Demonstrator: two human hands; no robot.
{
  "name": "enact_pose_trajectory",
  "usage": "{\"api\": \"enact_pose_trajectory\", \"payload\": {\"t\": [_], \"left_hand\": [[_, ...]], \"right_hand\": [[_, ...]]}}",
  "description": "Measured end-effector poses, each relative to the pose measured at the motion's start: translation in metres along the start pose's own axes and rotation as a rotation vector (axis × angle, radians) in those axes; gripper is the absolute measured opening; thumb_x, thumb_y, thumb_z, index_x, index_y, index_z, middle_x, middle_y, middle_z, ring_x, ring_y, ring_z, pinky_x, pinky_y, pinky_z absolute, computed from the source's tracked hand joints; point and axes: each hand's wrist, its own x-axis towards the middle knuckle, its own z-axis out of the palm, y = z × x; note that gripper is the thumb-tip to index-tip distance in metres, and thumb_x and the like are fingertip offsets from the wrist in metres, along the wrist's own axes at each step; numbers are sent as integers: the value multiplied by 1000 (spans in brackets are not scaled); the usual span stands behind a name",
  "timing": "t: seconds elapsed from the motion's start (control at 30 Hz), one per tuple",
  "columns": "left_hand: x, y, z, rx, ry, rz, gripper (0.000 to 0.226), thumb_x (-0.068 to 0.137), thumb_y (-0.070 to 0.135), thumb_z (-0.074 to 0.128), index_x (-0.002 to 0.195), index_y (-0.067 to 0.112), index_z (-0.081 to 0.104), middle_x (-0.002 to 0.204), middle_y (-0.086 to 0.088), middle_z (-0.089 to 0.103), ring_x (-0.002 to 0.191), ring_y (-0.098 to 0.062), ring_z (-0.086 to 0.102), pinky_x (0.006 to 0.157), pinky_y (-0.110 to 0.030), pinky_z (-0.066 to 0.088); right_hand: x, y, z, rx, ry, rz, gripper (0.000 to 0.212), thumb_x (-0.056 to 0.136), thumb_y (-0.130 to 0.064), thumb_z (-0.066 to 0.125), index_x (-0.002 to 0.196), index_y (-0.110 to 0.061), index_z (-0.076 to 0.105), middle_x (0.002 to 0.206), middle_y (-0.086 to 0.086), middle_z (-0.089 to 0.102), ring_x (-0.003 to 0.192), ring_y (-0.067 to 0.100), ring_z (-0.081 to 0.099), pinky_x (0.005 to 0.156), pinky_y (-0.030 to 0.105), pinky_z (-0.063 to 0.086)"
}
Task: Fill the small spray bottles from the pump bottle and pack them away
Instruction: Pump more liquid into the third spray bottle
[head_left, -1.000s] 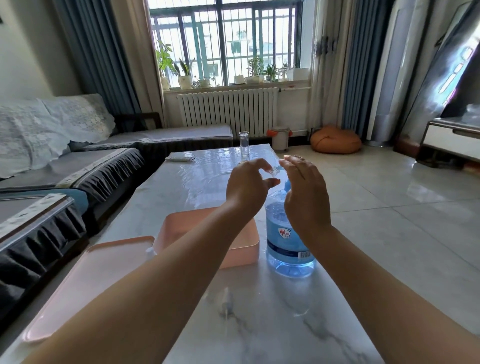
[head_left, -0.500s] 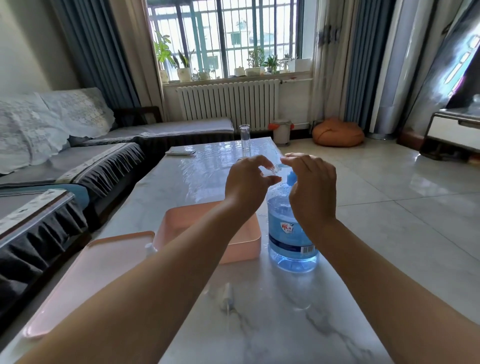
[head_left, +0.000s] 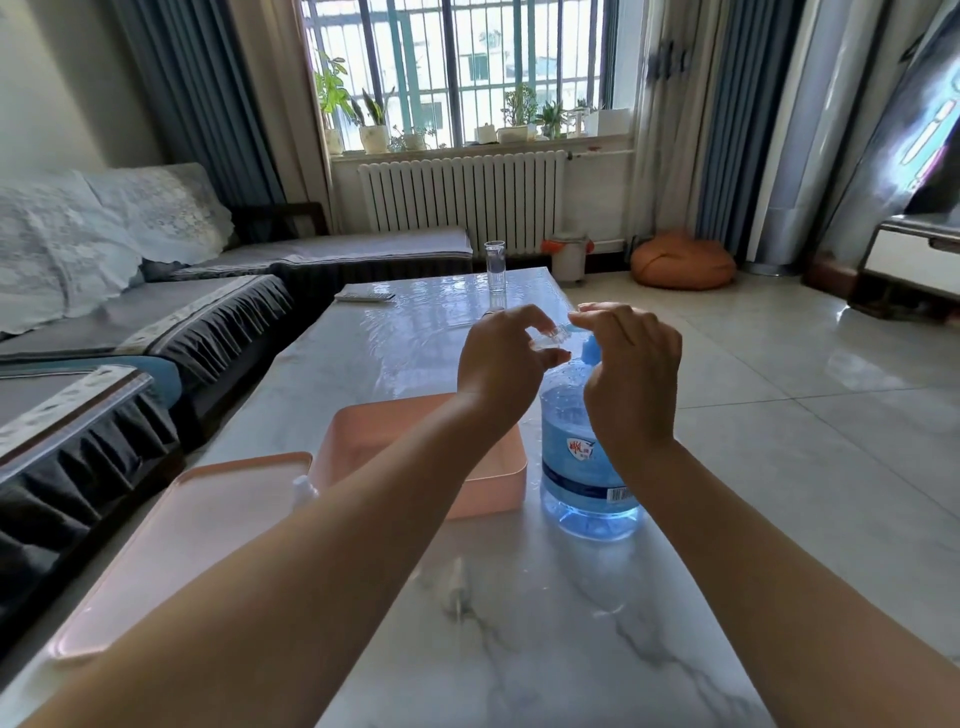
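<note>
A big blue water bottle (head_left: 576, 467) with a pump top stands on the marble table (head_left: 545, 623), right of a pink box (head_left: 488, 483). My left hand (head_left: 498, 364) pinches a small clear spray bottle (head_left: 549, 340) just above and left of the pump. My right hand (head_left: 631, 379) hovers over the blue pump head (head_left: 591, 351), fingers curled down, and hides most of it. A clear spray cap (head_left: 457, 582) lies on the table in front. Another small bottle's top (head_left: 304, 488) peeks out behind my left forearm.
A pink lid (head_left: 182, 535) lies flat at the table's left. A tall clear glass (head_left: 496, 270) stands at the far edge, a remote (head_left: 363, 297) to its left. A grey sofa (head_left: 156, 312) runs along the left; tiled floor lies to the right.
My right hand has curled down over the pump head. My left hand keeps the small bottle at the spout. The view has tilted up a little.
</note>
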Motion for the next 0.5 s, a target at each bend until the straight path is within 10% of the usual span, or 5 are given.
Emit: {"api": "enact_pose_trajectory", "payload": {"t": [0.5], "left_hand": [[4, -1, 2, 8, -6, 11, 28, 73, 30, 82, 95, 23, 67, 89, 1, 64, 70, -6, 53, 57, -12, 32]], "right_hand": [[-2, -1, 9, -4, 67, 11, 45, 73, 9, 60, 110, -17, 65, 117, 1, 66, 110, 24, 59, 96, 31, 35]]}}
